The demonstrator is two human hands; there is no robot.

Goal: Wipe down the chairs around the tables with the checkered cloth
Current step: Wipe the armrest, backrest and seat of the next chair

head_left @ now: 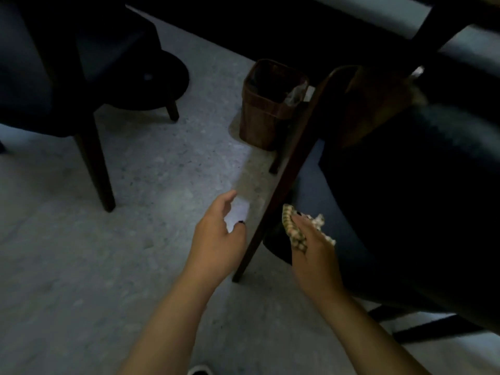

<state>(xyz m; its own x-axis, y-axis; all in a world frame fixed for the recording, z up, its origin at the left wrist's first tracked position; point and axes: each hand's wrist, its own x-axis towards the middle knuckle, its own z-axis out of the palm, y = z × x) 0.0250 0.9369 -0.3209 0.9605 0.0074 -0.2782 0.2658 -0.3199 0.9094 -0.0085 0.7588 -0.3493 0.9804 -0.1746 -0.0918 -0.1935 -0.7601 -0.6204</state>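
Note:
A dark upholstered chair with brown wooden legs fills the right side. One long slanted leg runs down to the floor between my hands. My right hand is closed around the bunched checkered cloth, just right of that leg and under the seat's edge. My left hand hovers left of the leg with its fingers apart, holding nothing and not touching the wood.
A brown wood-look waste bin with a dark liner stands on the pale speckled floor behind the chair leg. Another dark chair stands at upper left. A dark table edge spans the top. A shoe tip shows at the bottom.

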